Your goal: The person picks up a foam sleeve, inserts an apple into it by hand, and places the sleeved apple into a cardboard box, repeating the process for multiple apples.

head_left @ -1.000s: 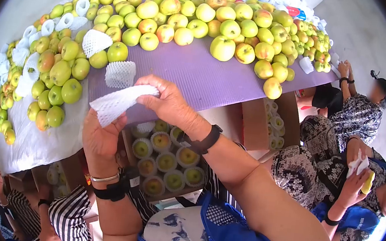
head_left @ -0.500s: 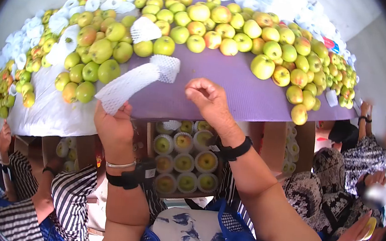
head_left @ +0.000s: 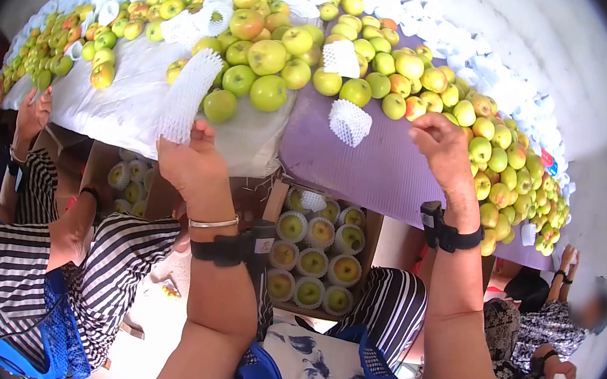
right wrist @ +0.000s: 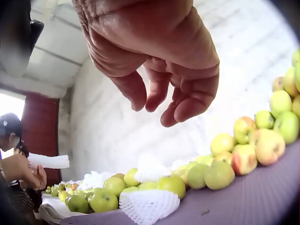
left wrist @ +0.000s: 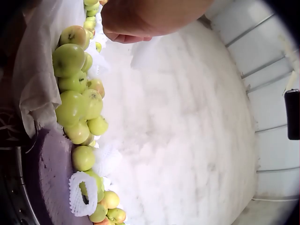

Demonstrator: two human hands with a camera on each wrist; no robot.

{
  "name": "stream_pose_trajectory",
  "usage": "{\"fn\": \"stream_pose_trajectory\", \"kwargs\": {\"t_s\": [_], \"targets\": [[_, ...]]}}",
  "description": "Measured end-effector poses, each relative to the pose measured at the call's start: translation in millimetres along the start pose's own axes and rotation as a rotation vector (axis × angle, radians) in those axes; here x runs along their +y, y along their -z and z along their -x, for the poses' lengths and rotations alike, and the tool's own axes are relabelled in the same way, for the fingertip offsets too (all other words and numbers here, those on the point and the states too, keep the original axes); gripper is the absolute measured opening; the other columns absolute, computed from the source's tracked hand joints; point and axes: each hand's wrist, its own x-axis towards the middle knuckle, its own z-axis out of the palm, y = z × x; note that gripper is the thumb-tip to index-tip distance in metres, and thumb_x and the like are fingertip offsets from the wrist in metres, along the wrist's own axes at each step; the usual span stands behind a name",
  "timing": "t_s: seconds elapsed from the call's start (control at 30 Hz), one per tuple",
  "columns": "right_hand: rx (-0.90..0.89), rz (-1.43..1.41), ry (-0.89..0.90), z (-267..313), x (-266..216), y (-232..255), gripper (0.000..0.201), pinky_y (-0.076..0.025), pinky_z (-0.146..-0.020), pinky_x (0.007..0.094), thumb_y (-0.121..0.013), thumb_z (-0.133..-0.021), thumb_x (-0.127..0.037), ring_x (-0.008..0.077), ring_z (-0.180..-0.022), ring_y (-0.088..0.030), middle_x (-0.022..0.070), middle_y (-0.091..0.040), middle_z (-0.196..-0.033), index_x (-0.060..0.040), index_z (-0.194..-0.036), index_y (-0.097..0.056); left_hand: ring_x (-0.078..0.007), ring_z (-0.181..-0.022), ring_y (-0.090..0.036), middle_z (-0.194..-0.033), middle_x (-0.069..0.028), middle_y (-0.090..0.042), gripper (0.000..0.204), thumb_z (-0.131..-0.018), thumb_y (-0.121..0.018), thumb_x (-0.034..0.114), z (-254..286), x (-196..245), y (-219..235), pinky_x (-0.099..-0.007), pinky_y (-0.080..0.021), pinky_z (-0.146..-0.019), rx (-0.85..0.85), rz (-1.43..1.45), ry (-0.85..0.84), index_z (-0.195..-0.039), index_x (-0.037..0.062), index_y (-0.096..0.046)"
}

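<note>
In the head view my left hand (head_left: 195, 166) holds a white foam net sleeve (head_left: 193, 94) that stands up from the fingers at the front edge of the white cloth. The left wrist view has that hand (left wrist: 154, 18) at the top, its fingertips turned away. My right hand (head_left: 448, 157) hovers over the purple mat (head_left: 388, 173), beside the pile of green and reddish apples (head_left: 466, 112). Seen from the right wrist, its fingers (right wrist: 190, 108) curl loosely downward with nothing between them, above the apples. Another foam net (head_left: 349, 122) lies on the mat between my hands.
Below the table edge stands a cardboard box (head_left: 274, 205) of apples in foam nets. More apples (head_left: 266, 58) and loose foam nets (head_left: 496, 77) spread along the table. People sit on both sides; one at the left, in a striped shirt (head_left: 4, 253), has a hand near the cloth.
My right hand has let go of the foam sleeve and moved right toward the apples. The left hand keeps the sleeve, now more upright. The head view has turned left.
</note>
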Motion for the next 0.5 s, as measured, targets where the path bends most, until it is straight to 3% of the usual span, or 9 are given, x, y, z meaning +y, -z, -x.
{"fn": "stream_pose_trajectory", "kwargs": {"t_s": [0.13,0.2,0.3,0.4,0.43,0.5], "targets": [[-0.249,0.166,0.215,-16.1,-47.7,-55.3,0.02,-0.046,-0.064,0.0304,-0.067,-0.075,-0.015,0.0172,-0.072,-0.057,0.0108,-0.06,-0.083,-0.0002,-0.086,-0.061,-0.0174,-0.063,-0.05,-0.074,-0.0055,-0.052,0.024,-0.088,-0.042,0.024,-6.6,10.8,-0.3,-0.0279,-0.042,-0.054,0.095,0.07,0.004,-0.091,0.0034,-0.054],[-0.355,0.266,0.209,-30.1,-57.5,-91.6,0.03,-0.047,-0.075,0.0363,-0.068,-0.073,-0.021,0.0268,-0.085,-0.058,0.0167,-0.059,-0.095,-0.0005,-0.094,-0.059,-0.018,-0.063,-0.05,-0.074,-0.0055,-0.052,0.023,-0.087,-0.043,0.024,-12.5,15.5,2.9,-0.0289,-0.042,-0.055,0.116,0.106,0.013,-0.089,0.0035,-0.054],[-0.334,0.384,0.222,-52.5,-52.1,-145.9,0.043,-0.044,-0.084,0.0384,-0.068,-0.072,-0.023,0.0316,-0.096,-0.055,0.0187,-0.058,-0.099,0.0015,-0.105,-0.054,-0.0185,-0.063,-0.05,-0.073,-0.0056,-0.052,0.022,-0.086,-0.043,0.024,-19.2,22.3,6.6,-0.0299,-0.041,-0.055,0.15,0.161,0.045,-0.086,0.0039,-0.054],[-0.152,0.434,0.172,-72.8,-36.7,-188.6,0.053,-0.042,-0.089,0.04,-0.069,-0.071,-0.024,0.0348,-0.102,-0.052,0.0222,-0.056,-0.104,0.0055,-0.109,-0.048,-0.0188,-0.062,-0.05,-0.072,-0.0057,-0.052,0.022,-0.085,-0.044,0.023,-25.4,29.5,10.7,-0.0301,-0.041,-0.055,0.173,0.192,0.068,-0.083,0.0042,-0.055],[-0.065,0.436,0.169,-78.3,-32.0,-199.3,0.057,-0.043,-0.088,0.0406,-0.069,-0.071,-0.028,0.0368,-0.101,-0.053,0.0255,-0.056,-0.104,0.0085,-0.109,-0.047,-0.0188,-0.062,-0.05,-0.071,-0.0057,-0.052,0.022,-0.085,-0.044,0.023,-27.7,31.6,12.5,-0.0301,-0.041,-0.054,0.166,0.196,0.065,-0.082,0.0044,-0.055],[-0.055,0.418,0.085,-89.5,-27.4,-212.6,0.058,-0.044,-0.087,0.0408,-0.069,-0.072,-0.032,0.037,-0.101,-0.054,0.026,-0.056,-0.105,0.0085,-0.108,-0.047,-0.0189,-0.062,-0.05,-0.069,-0.0057,-0.052,0.021,-0.084,-0.044,0.023,-30.7,35.6,14.9,-0.0301,-0.041,-0.054,0.162,0.207,0.064,-0.081,0.0046,-0.055]]}}
